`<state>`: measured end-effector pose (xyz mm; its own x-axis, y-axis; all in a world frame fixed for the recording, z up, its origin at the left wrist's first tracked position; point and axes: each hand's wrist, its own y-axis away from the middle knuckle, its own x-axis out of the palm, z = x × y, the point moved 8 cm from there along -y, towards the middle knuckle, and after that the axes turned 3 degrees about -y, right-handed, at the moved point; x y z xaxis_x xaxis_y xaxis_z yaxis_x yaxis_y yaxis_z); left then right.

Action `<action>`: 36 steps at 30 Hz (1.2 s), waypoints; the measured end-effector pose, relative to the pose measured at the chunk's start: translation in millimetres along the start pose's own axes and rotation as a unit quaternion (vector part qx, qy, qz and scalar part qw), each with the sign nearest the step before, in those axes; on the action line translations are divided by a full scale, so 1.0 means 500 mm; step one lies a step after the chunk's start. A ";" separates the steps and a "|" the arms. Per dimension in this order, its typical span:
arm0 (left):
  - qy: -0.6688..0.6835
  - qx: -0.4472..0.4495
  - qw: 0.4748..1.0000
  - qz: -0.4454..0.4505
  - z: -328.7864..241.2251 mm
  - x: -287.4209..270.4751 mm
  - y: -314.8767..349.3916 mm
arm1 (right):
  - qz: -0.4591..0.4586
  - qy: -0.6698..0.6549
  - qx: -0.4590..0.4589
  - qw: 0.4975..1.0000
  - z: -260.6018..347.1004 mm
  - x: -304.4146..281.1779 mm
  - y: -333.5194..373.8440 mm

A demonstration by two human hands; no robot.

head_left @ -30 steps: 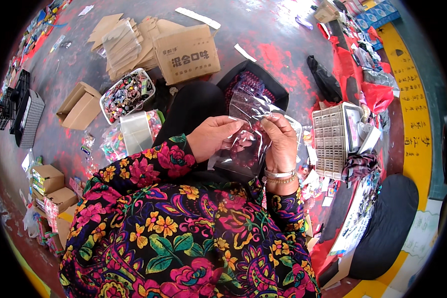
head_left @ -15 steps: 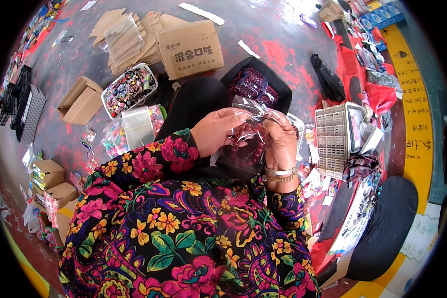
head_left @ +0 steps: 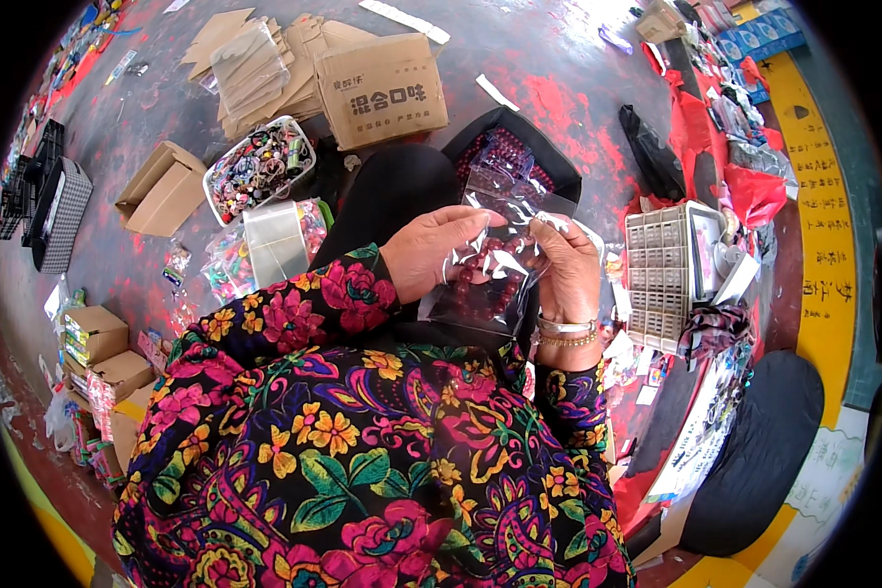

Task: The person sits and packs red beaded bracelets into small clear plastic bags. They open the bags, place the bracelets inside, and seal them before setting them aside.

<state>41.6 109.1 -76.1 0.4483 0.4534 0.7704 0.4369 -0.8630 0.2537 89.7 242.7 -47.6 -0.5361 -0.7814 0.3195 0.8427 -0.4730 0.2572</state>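
Between my hands, above my lap, hangs a clear plastic bag (head_left: 470,312) with dark red bead strings (head_left: 495,286) inside. My left hand (head_left: 429,250) pinches the bag's left side with thumb and fingers. On the other side my right hand (head_left: 566,269), with bangles at the wrist, grips the upper right edge of the bag. The upper part of the bag is spread above my fingers. Just beyond my hands stands a black open box (head_left: 562,157) holding more dark red beads, partly hidden by the bag.
Left of my knee are a white basket of small colourful items (head_left: 262,169) and a lidded clear container (head_left: 276,240). Farther out lie an open cardboard box (head_left: 164,191), a closed carton (head_left: 380,93) and flattened cardboard (head_left: 235,34). A beige plastic crate (head_left: 654,279) stands at right.
The bag's gathered upper part has been spread flatter, and it now reaches higher. My right hand has shifted slightly right, away from my left. The bead strings stay inside the bag.
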 end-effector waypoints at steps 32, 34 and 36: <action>0.180 0.157 0.961 0.137 -0.129 -0.003 0.016 | 0.028 -0.106 -0.033 0.993 -0.004 0.032 0.032; 0.104 0.154 0.980 0.076 -0.139 -0.017 0.017 | 0.038 -0.069 -0.033 0.996 0.007 0.020 0.033; 0.057 0.127 0.990 0.018 -0.141 -0.024 0.023 | 0.064 -0.066 -0.047 0.995 0.028 0.032 0.039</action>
<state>-13.9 77.9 -41.1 0.3829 0.3824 0.8409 0.6103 -0.7881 0.0805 96.8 226.6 -24.7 -0.4200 -0.7810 0.4622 0.9025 -0.4128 0.1226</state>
